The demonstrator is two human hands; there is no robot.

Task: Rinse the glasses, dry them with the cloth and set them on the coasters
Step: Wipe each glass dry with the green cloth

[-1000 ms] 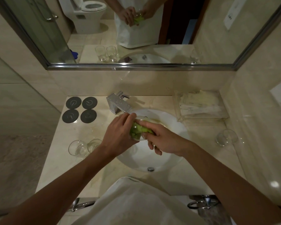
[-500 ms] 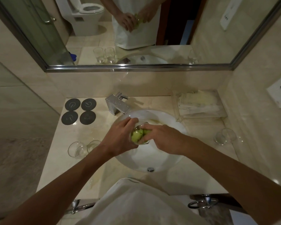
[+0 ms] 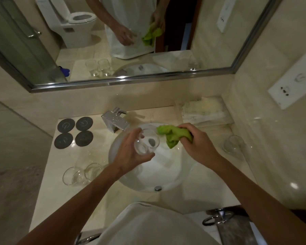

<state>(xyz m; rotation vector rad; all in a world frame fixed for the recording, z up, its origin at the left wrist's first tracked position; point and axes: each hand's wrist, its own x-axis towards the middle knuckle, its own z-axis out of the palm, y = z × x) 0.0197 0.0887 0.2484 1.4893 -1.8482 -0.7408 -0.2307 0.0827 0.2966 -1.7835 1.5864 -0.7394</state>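
Note:
My left hand (image 3: 129, 152) grips a clear glass (image 3: 147, 142) over the white sink (image 3: 173, 179), its mouth tipped toward the right. My right hand (image 3: 196, 144) holds a crumpled green cloth (image 3: 173, 136) just right of the glass, not touching it. Two more glasses (image 3: 83, 175) lie on the counter at the left, and another glass (image 3: 234, 145) lies at the right. Several dark round coasters (image 3: 73, 132) sit bare at the back left.
A chrome tap (image 3: 116, 120) stands behind the sink. Folded white towels (image 3: 203, 110) lie at the back right corner. A mirror (image 3: 131, 38) runs along the back wall. A wall socket plate (image 3: 293, 84) is on the right wall.
The green cloth was inside the glass, pushed in by my right hand. Now the cloth is out and my right hand has drawn away to the right; the glass is bare.

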